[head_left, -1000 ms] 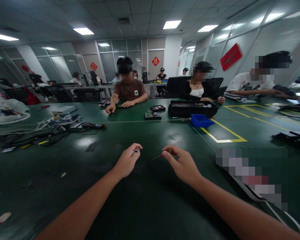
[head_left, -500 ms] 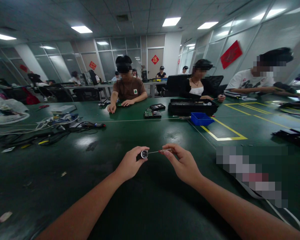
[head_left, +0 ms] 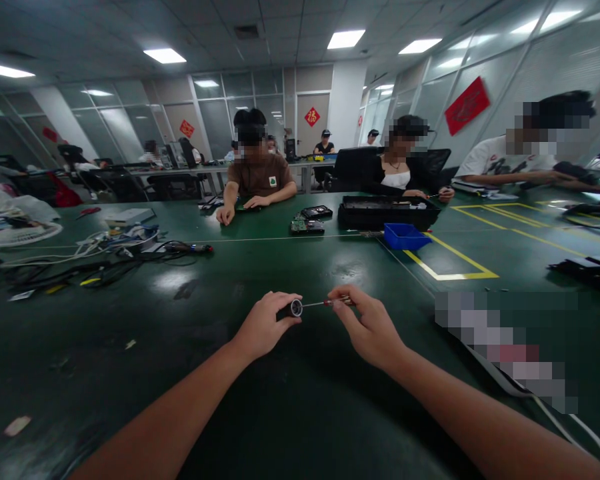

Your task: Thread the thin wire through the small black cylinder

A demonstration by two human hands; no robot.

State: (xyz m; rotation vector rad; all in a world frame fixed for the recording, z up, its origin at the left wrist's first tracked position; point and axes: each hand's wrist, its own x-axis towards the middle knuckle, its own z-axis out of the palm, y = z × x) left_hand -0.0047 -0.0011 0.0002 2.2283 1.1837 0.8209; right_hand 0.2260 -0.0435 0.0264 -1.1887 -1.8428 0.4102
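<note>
My left hand (head_left: pixel 267 323) is closed round a short black cylinder with a silver rim (head_left: pixel 296 308), whose round open end faces me. Fingers and thumb of that hand grip it from the left. In my right hand (head_left: pixel 367 325) is a slim screwdriver (head_left: pixel 329 303) with a red and clear handle, pinched between thumb and fingers. Its thin metal shaft points left and reaches the cylinder's rim. Whether the tip sits inside or just against the rim, I cannot tell. Both hands are above the green table (head_left: pixel 300 413).
Tangled cables (head_left: pixel 95 260) lie at the left. Farther off are hard drives (head_left: pixel 307 225), a long black casing (head_left: pixel 387 212) and a blue bin (head_left: pixel 405 237). At the right, a blurred-out object (head_left: pixel 510 353) trails a white cord. Co-workers sit across the table.
The whole view has shifted slightly. Both hands, with the cylinder and the screwdriver, appear a little farther right, and the cylinder's open end has turned slightly. Both grips stay the same.
</note>
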